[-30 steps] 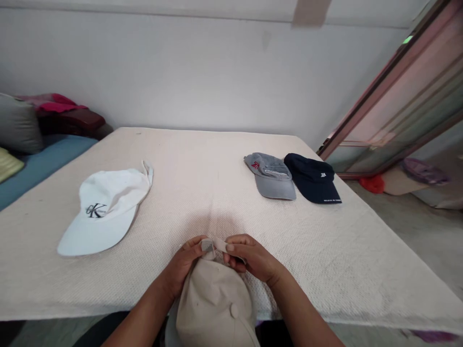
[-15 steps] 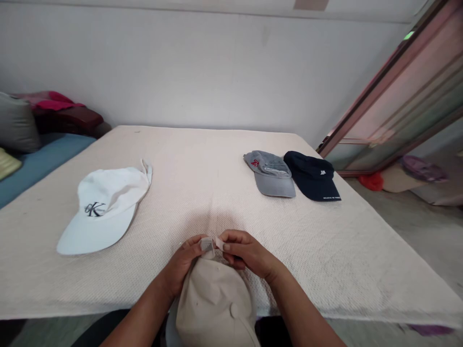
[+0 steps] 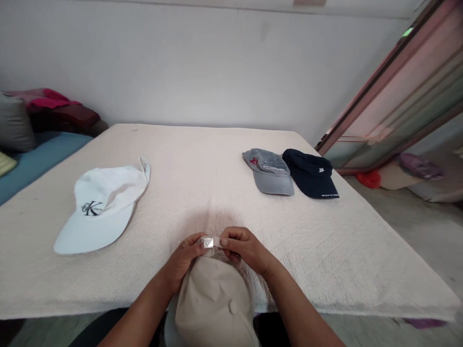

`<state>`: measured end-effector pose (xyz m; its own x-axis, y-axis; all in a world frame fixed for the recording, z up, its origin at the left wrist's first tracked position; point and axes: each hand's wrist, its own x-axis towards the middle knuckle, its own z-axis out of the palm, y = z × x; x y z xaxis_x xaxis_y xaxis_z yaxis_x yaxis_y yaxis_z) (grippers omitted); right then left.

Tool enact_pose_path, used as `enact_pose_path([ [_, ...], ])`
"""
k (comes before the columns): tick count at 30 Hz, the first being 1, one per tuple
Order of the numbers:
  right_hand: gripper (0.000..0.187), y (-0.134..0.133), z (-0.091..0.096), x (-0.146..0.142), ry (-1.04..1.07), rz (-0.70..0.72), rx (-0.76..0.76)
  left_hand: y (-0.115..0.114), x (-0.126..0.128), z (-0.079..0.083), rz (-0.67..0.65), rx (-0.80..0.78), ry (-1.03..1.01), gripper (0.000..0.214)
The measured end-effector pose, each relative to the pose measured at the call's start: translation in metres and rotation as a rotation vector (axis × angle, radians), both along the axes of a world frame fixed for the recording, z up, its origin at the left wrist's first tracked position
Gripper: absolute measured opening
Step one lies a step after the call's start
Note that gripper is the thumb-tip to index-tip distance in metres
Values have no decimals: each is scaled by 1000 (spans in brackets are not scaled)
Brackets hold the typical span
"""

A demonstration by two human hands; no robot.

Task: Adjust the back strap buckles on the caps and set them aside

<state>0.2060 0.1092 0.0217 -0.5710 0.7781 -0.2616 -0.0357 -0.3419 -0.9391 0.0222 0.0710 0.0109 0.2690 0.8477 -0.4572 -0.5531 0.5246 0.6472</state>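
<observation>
At the lower middle of the frame, the thumb and forefinger of the left hand (image 3: 183, 262) pinch a small metal buckle (image 3: 208, 242). Just to the right of it, the thumb and forefinger of the right hand (image 3: 249, 253) pinch the short strap (image 3: 216, 241) that meets the buckle. The fingertips of the two hands are almost touching. The other fingers of both hands are curled and lie on the back of the beige cap (image 3: 213, 303).

This cap lies crown up at the bottom centre, its back part on the table (image 3: 217, 159) and the rest reaching past the near edge toward the person. The near edge runs across the lower part of the frame, just under the wrists.

A cream cloth (image 3: 325, 250) covers the table. Above the hands there is a wide bare area of cloth up to the far edge at the wall. A white cap (image 3: 101, 205) lies at middle left, well apart from the left hand and not far from the left edge. At the upper right of the table, a grey cap (image 3: 269, 171) and a navy cap (image 3: 311, 173) lie side by side, touching, and the navy one is near the right edge. This edge goes diagonally down to the lower right corner of the frame, and the cloth between it and the right hand is bare.

Beyond the left edge there is a blue mattress (image 3: 39, 154).
</observation>
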Motion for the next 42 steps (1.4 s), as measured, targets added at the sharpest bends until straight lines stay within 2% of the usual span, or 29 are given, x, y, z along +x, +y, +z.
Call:
enact_pose_path([
  [12,23,-1,2,0,0,54,37,2,-1,-1,-67,108,172,6],
  [16,21,0,-1,1,17,56,27,1,-1,1,-11,68,230,6],
  [22,20,0,-2,-3,-59,-6,59,0,-1,-1,-53,68,182,13],
  [25,22,-1,0,-4,-72,-60,51,0,-1,-2,-13,36,194,20],
  [31,19,-1,1,0,-54,51,68,1,-1,-1,-21,86,258,14],
  [37,23,0,0,-1,-70,-47,78,0,1,1,-47,61,228,15],
  [42,18,0,-1,1,-73,30,76,0,0,-2,-19,59,253,15],
])
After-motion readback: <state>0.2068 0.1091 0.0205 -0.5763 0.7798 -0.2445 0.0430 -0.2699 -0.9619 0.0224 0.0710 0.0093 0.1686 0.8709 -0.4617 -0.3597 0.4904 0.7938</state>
